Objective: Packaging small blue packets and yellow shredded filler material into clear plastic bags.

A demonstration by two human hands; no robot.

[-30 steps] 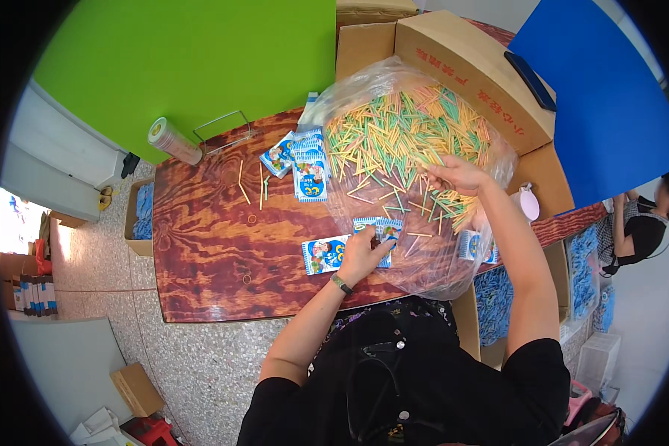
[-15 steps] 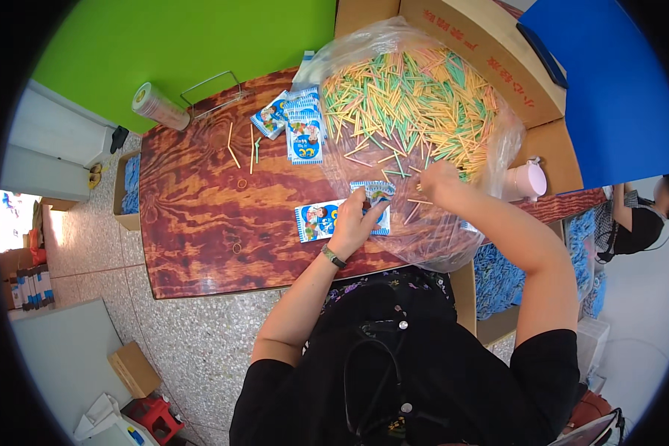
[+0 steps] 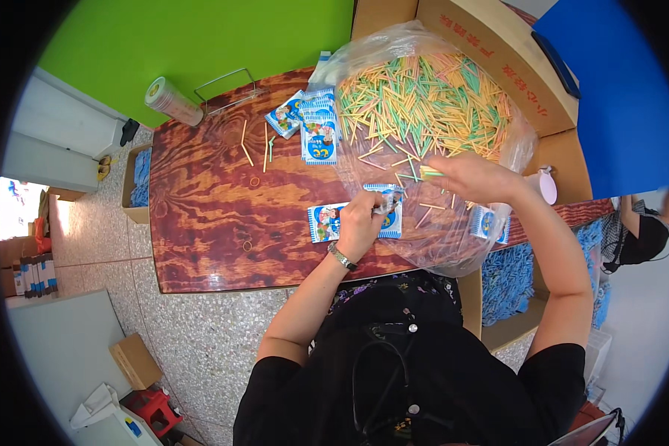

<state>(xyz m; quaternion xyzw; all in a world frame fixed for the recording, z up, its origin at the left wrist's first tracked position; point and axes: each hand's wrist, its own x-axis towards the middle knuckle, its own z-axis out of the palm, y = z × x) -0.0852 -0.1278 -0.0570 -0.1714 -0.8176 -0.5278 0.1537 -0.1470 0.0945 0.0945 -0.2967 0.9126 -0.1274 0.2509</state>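
My left hand (image 3: pixel 359 224) is closed on the edge of a small blue-and-white packet (image 3: pixel 391 225) near the front of the table. Another printed packet (image 3: pixel 322 223) lies flat to the left of it, partly behind my wrist. Between its fingertips my right hand (image 3: pixel 470 177) pinches a small bunch of thin pastel sticks (image 3: pixel 430 172), green and yellow ends pointing left. That hand hovers over the near edge of a big heap of such sticks (image 3: pixel 424 97), spread on a clear plastic bag (image 3: pixel 442 241). A few loose sticks lie on the plastic below it.
An open cardboard box (image 3: pixel 513 63) surrounds the heap's far right side. Stacked packets (image 3: pixel 320 137) lie left of it, with loose sticks (image 3: pixel 265 149) farther left. A pink cup (image 3: pixel 546 187) stands right; a tall cylinder (image 3: pixel 172 102) back left. Blue packets fill a carton (image 3: pixel 507 282) below. A person sits far right.
My right hand has drawn back from the heap and now shows a bunch of sticks in its fingers. My left hand has turned at the packet. The whole view has shifted slightly.
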